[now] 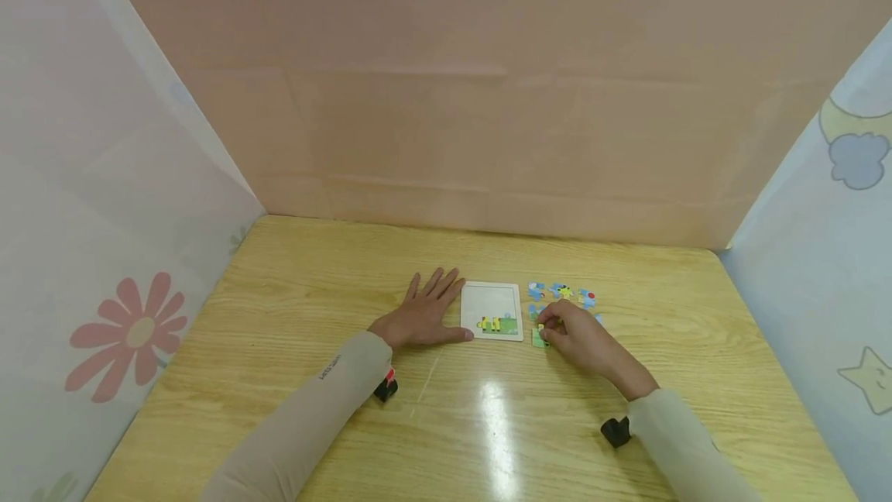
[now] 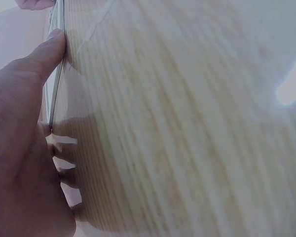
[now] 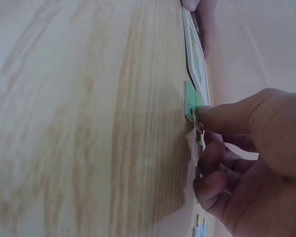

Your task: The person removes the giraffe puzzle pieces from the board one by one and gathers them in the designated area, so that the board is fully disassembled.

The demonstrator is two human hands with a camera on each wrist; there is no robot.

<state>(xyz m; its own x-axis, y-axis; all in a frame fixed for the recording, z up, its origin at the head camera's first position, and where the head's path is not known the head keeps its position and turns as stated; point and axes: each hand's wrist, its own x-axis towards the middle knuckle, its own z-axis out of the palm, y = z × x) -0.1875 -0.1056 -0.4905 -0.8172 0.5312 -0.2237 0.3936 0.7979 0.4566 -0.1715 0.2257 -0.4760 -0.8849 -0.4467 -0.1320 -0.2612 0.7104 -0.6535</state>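
Note:
A square white puzzle tray [image 1: 485,301] lies flat on the table, with joined green and yellow pieces [image 1: 511,326] in its lower right corner. My left hand [image 1: 422,318] rests spread beside it, the thumb at the tray's lower left corner and the fingertips along its left edge. To the right of the tray, my right hand [image 1: 584,338] pinches a green puzzle piece [image 3: 190,98] with its fingers curled. The thumb presses on that piece in the right wrist view, and part of it is hidden beneath the fingers.
Several loose pieces, among them a blue and white one [image 1: 535,290], a yellow and black one [image 1: 562,291] and a blue one with a red spot [image 1: 587,298], lie beyond my right hand. The wooden table [image 1: 313,277] ends at a brown back wall [image 1: 488,138].

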